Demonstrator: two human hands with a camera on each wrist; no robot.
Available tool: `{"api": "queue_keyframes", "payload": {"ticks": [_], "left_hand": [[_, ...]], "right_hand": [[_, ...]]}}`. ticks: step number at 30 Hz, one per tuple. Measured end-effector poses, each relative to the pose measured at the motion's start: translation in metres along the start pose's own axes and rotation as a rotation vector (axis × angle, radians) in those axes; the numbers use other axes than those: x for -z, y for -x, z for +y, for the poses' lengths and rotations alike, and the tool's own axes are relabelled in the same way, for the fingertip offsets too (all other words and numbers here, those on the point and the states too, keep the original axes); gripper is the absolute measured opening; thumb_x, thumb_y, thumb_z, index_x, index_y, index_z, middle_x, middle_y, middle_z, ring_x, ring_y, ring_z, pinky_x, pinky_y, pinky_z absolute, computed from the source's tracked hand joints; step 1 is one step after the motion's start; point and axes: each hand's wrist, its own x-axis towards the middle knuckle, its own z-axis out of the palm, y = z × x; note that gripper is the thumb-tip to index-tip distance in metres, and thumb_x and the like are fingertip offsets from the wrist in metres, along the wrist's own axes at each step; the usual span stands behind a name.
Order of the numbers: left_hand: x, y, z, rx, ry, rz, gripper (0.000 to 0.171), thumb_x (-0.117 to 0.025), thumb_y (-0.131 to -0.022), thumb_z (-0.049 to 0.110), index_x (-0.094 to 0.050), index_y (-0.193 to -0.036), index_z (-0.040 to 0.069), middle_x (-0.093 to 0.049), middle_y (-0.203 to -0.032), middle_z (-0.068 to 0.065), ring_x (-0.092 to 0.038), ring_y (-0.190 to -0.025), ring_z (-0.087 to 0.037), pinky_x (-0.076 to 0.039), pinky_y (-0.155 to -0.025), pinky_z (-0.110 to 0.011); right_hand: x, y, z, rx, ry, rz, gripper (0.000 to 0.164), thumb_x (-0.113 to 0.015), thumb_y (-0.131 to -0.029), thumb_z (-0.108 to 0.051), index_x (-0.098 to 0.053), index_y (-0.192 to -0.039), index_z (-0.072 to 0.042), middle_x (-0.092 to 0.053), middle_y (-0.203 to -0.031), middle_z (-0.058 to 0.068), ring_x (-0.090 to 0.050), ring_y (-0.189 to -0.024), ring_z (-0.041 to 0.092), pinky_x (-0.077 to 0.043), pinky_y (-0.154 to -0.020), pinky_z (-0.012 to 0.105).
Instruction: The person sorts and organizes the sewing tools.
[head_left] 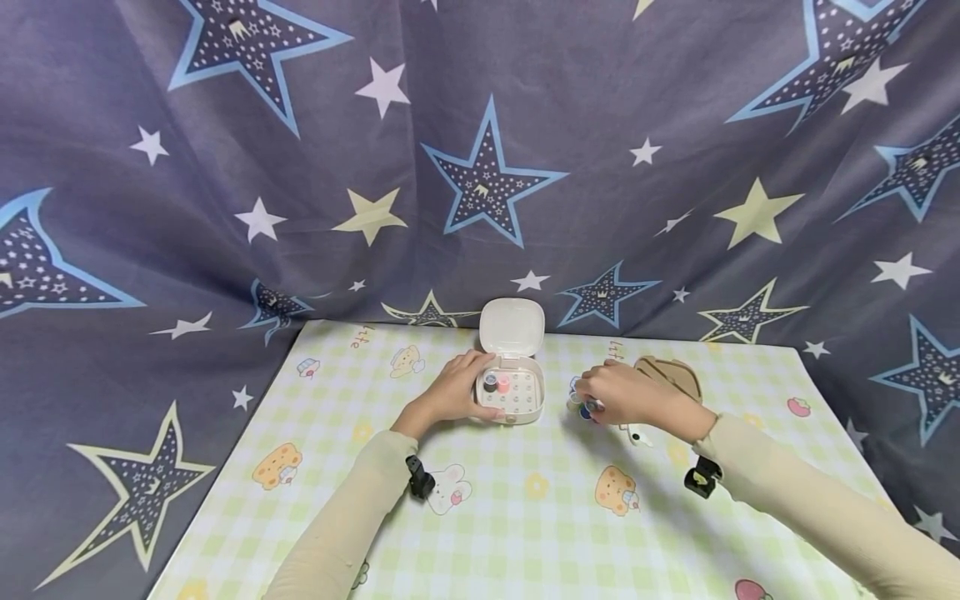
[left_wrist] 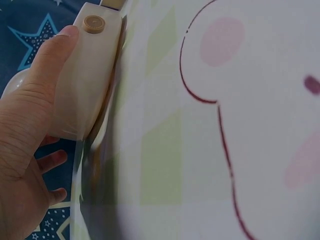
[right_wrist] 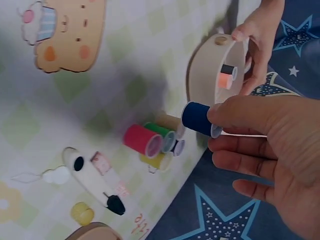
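My left hand (head_left: 452, 392) grips the left side of a cream sewing box (head_left: 541, 396), thumb at the front near its round tan button (left_wrist: 94, 24). The box's lid (head_left: 512, 327) stands open at the back. Inside, a black thread spool (head_left: 490, 383) and a pink thread spool (head_left: 503, 383) sit side by side among rows of small pegs. To the right of the box, my right hand (head_left: 618, 393) pinches a blue thread spool (right_wrist: 196, 118) between thumb and fingers. Close by on the table lie a magenta spool (right_wrist: 136, 137), a green spool (right_wrist: 156, 130), a yellow spool (right_wrist: 154, 160) and a beige spool (right_wrist: 167, 120).
A brown curved piece (head_left: 678, 377) lies behind my right wrist. Nearby are a slim white item (right_wrist: 90, 180) with black parts and a small yellow object (right_wrist: 82, 214). The checked tablecloth (head_left: 525, 533) meets a dark starry curtain (head_left: 315, 167) at the back.
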Motion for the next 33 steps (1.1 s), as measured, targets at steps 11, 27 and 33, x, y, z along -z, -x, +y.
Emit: {"api": "queue_keyframes", "payload": {"ticks": [11, 27, 33], "left_hand": [[-0.001, 0.000, -0.002, 0.003, -0.022, 0.003, 0.111, -0.091, -0.069, 0.052, -0.037, -0.157, 0.010, -0.050, -0.142, -0.011, -0.047, -0.134, -0.030, -0.031, -0.120, -0.048], [0.002, 0.000, 0.002, 0.010, -0.001, -0.008, 0.111, -0.091, -0.069, 0.050, -0.038, -0.156, 0.008, -0.049, -0.145, -0.014, -0.045, -0.137, -0.032, -0.030, -0.121, -0.049], [0.001, -0.001, 0.001, 0.004, -0.009, 0.000, 0.111, -0.091, -0.069, 0.052, -0.038, -0.156, 0.009, -0.049, -0.145, -0.012, -0.045, -0.138, -0.031, -0.030, -0.121, -0.049]], "right_hand": [[0.012, -0.011, -0.002, 0.002, -0.003, 0.036, 0.025, -0.082, -0.073, -0.005, -0.059, -0.074, -0.014, -0.051, -0.070, -0.008, -0.042, -0.066, 0.008, -0.039, -0.069, 0.031], [0.019, -0.033, -0.004, 0.016, -0.022, 0.100, 0.022, -0.082, -0.071, -0.007, -0.060, -0.074, -0.013, -0.057, -0.070, -0.003, -0.042, -0.063, 0.009, -0.045, -0.068, 0.034], [0.024, -0.041, -0.004, 0.017, -0.043, 0.125, 0.019, -0.077, -0.070, -0.003, -0.061, -0.075, -0.011, -0.060, -0.071, 0.000, -0.042, -0.062, 0.010, -0.046, -0.068, 0.035]]}}
